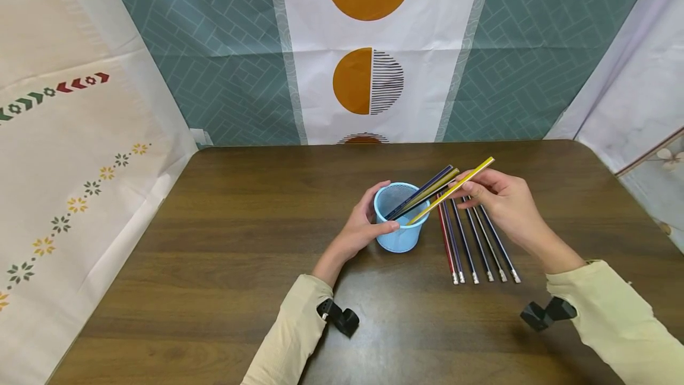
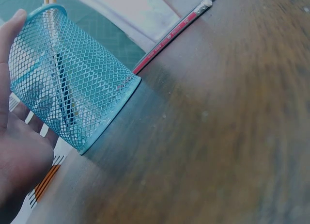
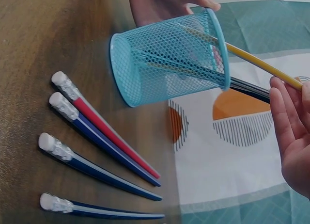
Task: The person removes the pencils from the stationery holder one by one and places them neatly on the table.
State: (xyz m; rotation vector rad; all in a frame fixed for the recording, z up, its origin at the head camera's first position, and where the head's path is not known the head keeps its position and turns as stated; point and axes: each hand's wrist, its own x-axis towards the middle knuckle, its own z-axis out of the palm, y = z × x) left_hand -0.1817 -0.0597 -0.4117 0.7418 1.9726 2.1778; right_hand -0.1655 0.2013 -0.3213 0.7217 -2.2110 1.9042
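Observation:
A light blue mesh pencil cup (image 1: 398, 239) stands on the wooden table. My left hand (image 1: 359, 227) grips it from the left, with the thumb over the near rim. Between the thumb and fingers of my right hand (image 1: 504, 201) is a yellow pencil (image 1: 470, 176), slanting down with its lower end inside the cup. Several darker pencils (image 1: 427, 186) lean in the cup towards the right; the right wrist view shows their lower parts (image 3: 184, 66) through the mesh. Right of the cup, several pencils lie side by side, among them a red pencil (image 3: 114, 129), with white erasers towards me.
The brown table (image 1: 224, 242) reaches back to a teal and white patterned cloth (image 1: 235, 52). A white cloth with flower motifs (image 1: 117, 207) hangs at the left, and another pale cloth (image 1: 636, 76) at the right. A black wrist mount (image 1: 339, 316) sits on the left sleeve.

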